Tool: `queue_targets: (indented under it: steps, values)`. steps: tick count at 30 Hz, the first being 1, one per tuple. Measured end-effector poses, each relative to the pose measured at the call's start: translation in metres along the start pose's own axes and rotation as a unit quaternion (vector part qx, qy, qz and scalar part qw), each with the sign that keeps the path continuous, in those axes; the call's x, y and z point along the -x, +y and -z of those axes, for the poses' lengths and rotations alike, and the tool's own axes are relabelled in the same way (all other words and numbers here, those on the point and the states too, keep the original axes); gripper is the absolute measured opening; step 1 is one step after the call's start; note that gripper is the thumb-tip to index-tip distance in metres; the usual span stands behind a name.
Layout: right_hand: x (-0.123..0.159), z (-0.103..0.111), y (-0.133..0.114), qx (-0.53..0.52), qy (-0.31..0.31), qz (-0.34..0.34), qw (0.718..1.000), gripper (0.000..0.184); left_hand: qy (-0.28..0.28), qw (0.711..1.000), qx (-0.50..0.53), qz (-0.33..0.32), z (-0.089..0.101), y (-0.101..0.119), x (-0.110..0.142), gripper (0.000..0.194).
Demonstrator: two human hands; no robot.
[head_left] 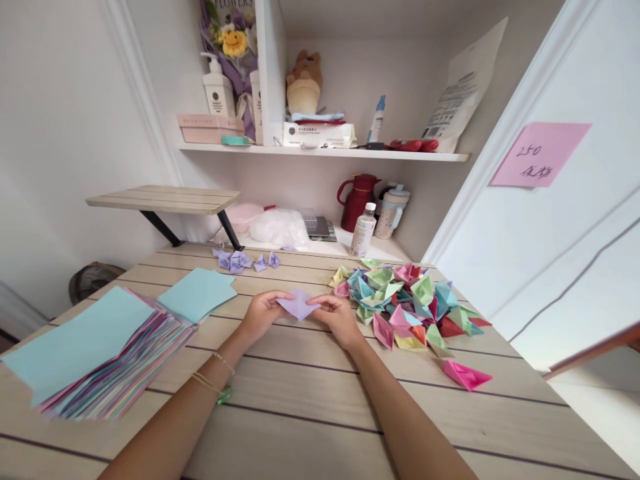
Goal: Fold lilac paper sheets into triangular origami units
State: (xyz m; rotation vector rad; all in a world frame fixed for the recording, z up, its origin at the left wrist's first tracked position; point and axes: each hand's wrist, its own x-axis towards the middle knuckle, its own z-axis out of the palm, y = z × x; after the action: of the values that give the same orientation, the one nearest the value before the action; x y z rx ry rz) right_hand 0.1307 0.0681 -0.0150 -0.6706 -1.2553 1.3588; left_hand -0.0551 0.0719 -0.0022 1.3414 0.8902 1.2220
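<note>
A small lilac piece of folded paper, pointed at its lower edge, is held up between my hands over the middle of the table. My left hand pinches its left corner with thumb and fingers. On the opposite corner my right hand has a similar pinch. To the right lies a heap of folded paper boats in many colours, with a bright pink paper boat apart at its front. Several small lilac folded pieces sit at the back left.
A thick stack of coloured paper topped with light blue sheets covers the table's left side; more blue sheets lie beside it. Behind stand a small raised shelf, a bottle and a red jug. A pink note hangs on the right wall.
</note>
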Motion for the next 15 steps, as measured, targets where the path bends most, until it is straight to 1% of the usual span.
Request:
queue_targets:
  steps: [4, 9, 10, 13, 15]
  values:
    - [0.0002, -0.0006, -0.0001, 0.01, 0.017, 0.007, 1.0, 0.02, -0.003, 1.0, -0.014, 0.01, 0.0009, 0.0001, 0.0008, 0.029]
    - [0.002, -0.003, -0.0044, 0.049, -0.029, -0.002, 0.998, 0.025, -0.006, 0.999, -0.04, 0.008, 0.0031, -0.0033, 0.0009, 0.025]
    - [0.0023, -0.0035, -0.0053, 0.057, -0.029, 0.001, 0.998, 0.025, -0.011, 0.999, -0.041, 0.01, 0.0027, -0.0031, 0.0014, 0.025]
    - [0.0023, -0.0041, -0.0074, 0.078, 0.01, 0.014, 0.997, 0.017, -0.028, 0.999, -0.029, 0.017, -0.0004, 0.0002, 0.0039, 0.026]
    - [0.0017, -0.0038, -0.0083, 0.09, 0.033, 0.014, 0.995, 0.015, -0.028, 0.999, -0.024, 0.016, -0.003, 0.0034, 0.0054, 0.023]
